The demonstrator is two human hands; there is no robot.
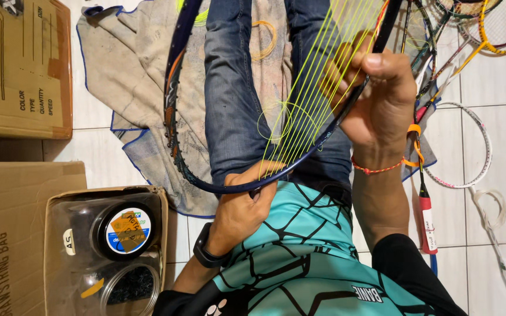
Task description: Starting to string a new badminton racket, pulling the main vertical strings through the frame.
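Observation:
A dark blue badminton racket frame (174, 99) with orange marks lies across my lap, over my jeans (229, 88). Several neon yellow strings (317, 88) run lengthwise through it, and a loose loop of the same string (270, 120) curls near the middle. My left hand (244, 202) grips the near rim of the frame, fingers pinched where the strings enter. My right hand (376, 93) clasps the right side of the frame, thumb on top and fingers among the strings. A red cord bracelet (376, 169) circles my right wrist and a black watch (209, 254) my left.
Cardboard boxes (19, 70) stand at the left, one holding a string reel (125, 229) in clear plastic. A dirty cloth (130, 64) is spread on the white tiled floor under my legs. Several other rackets (469, 146) lie at the right and upper right.

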